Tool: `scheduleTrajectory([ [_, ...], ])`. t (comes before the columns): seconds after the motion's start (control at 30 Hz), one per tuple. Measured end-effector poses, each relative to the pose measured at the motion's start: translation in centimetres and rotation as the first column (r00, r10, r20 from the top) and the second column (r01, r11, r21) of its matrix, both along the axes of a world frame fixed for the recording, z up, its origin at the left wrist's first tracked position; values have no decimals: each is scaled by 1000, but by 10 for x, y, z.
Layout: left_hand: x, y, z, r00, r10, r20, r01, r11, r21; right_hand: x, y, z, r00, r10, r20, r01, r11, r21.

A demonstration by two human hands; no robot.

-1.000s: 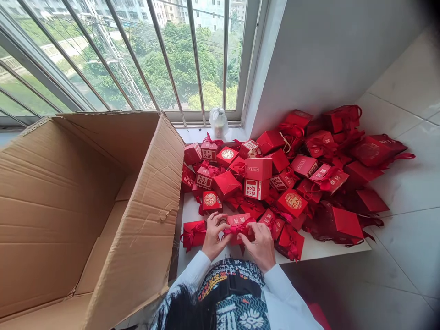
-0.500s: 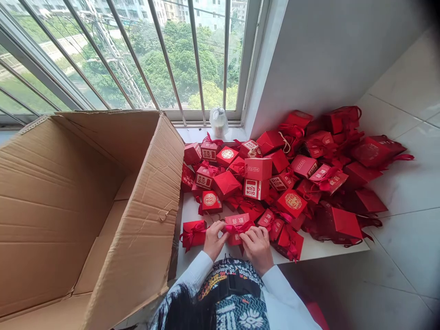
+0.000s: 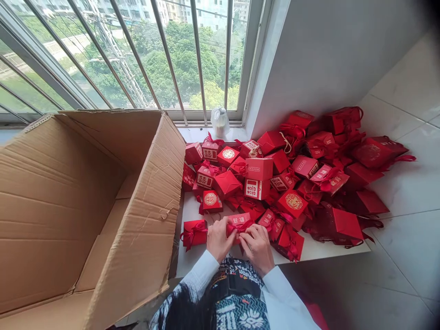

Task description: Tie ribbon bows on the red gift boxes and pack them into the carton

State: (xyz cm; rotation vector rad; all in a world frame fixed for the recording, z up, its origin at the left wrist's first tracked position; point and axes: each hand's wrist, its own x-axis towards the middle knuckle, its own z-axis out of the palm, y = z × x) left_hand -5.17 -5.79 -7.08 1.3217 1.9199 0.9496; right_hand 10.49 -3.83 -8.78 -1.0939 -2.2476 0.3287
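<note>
A small red gift box (image 3: pixel 239 221) with a red ribbon bow sits between my two hands at the near edge of a white board (image 3: pixel 318 250). My left hand (image 3: pixel 219 238) is closed on the box's left side and ribbon. My right hand (image 3: pixel 257 245) pinches the ribbon on the right side of the bow. Another ribbon-tied red box (image 3: pixel 193 232) lies just left of my left hand. Behind them is a heap of several red gift boxes (image 3: pixel 275 178).
A large open cardboard carton (image 3: pixel 85 215) stands at the left, its flap beside the boxes. A barred window (image 3: pixel 144 55) runs along the back, with a clear plastic bottle (image 3: pixel 220 121) on the sill. Grey wall and white floor tiles (image 3: pixel 409 229) lie to the right.
Both hands drew closer together on the ribbon of the box. My left hand shifted right and closed over the box's left end. The box stayed in place.
</note>
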Motion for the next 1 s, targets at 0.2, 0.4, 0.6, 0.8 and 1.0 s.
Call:
scheduleTrajectory([
  [0.2,-15,9,-18,970,27,243,-8,997,-79,-3,-1,-4,999,-46,-25,46,999,-16],
  [0.4,-18,5,-18,963,22,267,-6,998,-64,-1,-1,-3,999,-33,5,33,999,-15],
  [0.6,-10,6,-5,988,-28,152,30,999,-11,0,-2,-5,999,-39,25,37,998,44],
  [0.8,-8,9,-10,992,-4,127,7,1000,-18,1,0,-13,997,-61,53,59,997,47],
  [1.0,-13,10,-17,967,49,250,-34,998,-61,6,0,-5,992,-95,-79,84,988,-128],
])
